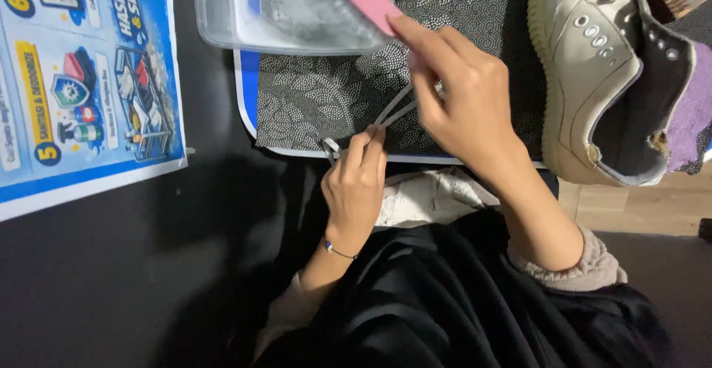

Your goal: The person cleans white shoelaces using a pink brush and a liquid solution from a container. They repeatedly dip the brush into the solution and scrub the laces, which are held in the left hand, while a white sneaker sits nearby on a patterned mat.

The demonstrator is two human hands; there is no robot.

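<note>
A dark tabletop [111, 279] holds a patterned mat [326, 94]. A pale shoe [593, 79] with no lace lies far right, a clear tub [245, 12] far left. In the middle, the right hand [467, 101] pinches a pink brush [371, 1] and the white shoelace [397, 107]. The left hand [354, 190], nearer, has its fingers [371, 142] shut on the lace's other end. The lace looks light, thin and floppy, maybe wet and slippery, so it is best held near both ends, pulled tight.
</note>
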